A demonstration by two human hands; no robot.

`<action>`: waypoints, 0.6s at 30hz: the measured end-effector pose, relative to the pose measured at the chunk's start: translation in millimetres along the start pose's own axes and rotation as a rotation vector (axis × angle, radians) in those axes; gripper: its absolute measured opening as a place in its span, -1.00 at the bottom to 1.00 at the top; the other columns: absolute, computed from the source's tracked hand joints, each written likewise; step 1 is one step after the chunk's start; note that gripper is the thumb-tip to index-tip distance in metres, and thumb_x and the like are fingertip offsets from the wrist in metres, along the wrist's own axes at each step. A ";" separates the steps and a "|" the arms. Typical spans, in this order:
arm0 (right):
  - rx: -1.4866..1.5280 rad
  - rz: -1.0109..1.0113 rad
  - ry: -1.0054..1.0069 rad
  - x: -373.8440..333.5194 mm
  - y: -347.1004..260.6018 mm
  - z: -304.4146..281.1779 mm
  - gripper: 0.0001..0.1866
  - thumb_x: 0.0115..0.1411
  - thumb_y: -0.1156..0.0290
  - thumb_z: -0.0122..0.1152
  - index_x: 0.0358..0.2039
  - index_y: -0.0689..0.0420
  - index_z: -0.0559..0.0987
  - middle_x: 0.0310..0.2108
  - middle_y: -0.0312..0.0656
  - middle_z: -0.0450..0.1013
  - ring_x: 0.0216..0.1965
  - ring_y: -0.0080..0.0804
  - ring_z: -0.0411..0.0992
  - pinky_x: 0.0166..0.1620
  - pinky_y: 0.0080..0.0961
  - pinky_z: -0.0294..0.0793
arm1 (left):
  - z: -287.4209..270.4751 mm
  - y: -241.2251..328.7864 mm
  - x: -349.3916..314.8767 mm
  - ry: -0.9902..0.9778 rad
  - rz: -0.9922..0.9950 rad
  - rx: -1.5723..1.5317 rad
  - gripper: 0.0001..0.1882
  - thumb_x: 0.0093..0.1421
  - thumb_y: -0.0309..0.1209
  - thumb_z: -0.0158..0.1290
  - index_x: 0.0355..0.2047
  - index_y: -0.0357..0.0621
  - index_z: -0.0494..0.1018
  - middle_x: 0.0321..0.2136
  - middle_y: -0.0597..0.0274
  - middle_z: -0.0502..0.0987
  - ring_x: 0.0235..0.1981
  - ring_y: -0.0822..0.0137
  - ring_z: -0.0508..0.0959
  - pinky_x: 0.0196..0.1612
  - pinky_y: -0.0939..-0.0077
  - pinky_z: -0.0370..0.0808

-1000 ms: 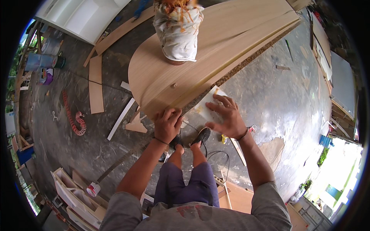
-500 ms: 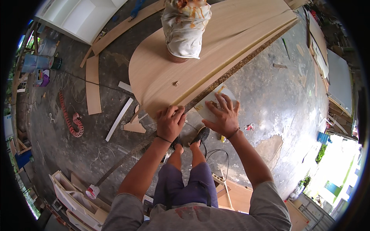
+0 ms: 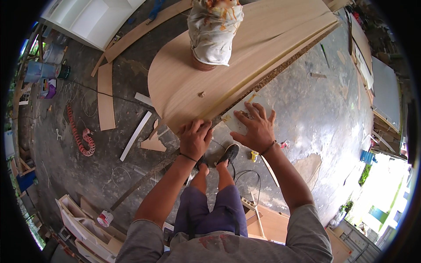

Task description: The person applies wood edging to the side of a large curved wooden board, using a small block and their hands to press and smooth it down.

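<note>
A large pale wood panel (image 3: 175, 70) with a rounded left end lies in front of me. Along its straight near edge runs a rough brown band (image 3: 280, 68). My left hand (image 3: 194, 139) is closed over the panel's near corner, fingers curled at the edge. Just right of it, my right hand (image 3: 256, 130) holds a thin pale sheet (image 3: 241, 106) with brown glue-like stains against that edge. Its fingers are spread across the top; the grip beneath is hidden. On the panel stands a container wrapped in stained off-white material (image 3: 213, 39), near a small crumpled scrap (image 3: 201, 94).
A long grey-brown strip (image 3: 136, 186) slants across the floor to a red-and-white can (image 3: 105, 218). Left lie a coiled red hose (image 3: 79, 138), a white strip (image 3: 135, 136) and wooden offcuts (image 3: 105, 97). A white cabinet (image 3: 90, 19) stands far left, cabinet parts (image 3: 87, 219) near left.
My right hand and the pale sheet have shifted slightly up and right. The panel and wrapped container appear a little further right. My left hand keeps its place on the corner.
</note>
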State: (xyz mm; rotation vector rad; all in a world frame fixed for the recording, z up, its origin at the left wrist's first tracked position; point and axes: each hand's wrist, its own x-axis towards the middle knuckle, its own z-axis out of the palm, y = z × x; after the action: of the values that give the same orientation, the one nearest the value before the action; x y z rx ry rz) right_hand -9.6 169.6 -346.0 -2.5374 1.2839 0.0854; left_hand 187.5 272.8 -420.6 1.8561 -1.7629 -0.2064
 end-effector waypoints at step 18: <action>-0.036 0.026 -0.007 3.1 -3.2 5.4 -0.33 -0.08 -0.12 0.32 0.08 -0.21 0.53 0.26 -0.23 0.20 0.29 -0.18 0.06 0.15 0.52 -0.11 | 3.3 2.5 0.9 0.009 0.002 -0.006 -0.75 0.07 -0.31 0.17 -0.21 0.04 0.55 -0.33 0.33 0.44 -0.24 0.23 0.48 -0.13 0.24 0.30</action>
State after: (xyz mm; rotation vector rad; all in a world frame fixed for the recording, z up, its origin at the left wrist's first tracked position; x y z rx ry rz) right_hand -4.8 170.6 -351.0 -2.5484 1.3250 0.1236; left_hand 183.9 271.1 -421.8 1.8479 -1.7561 -0.2021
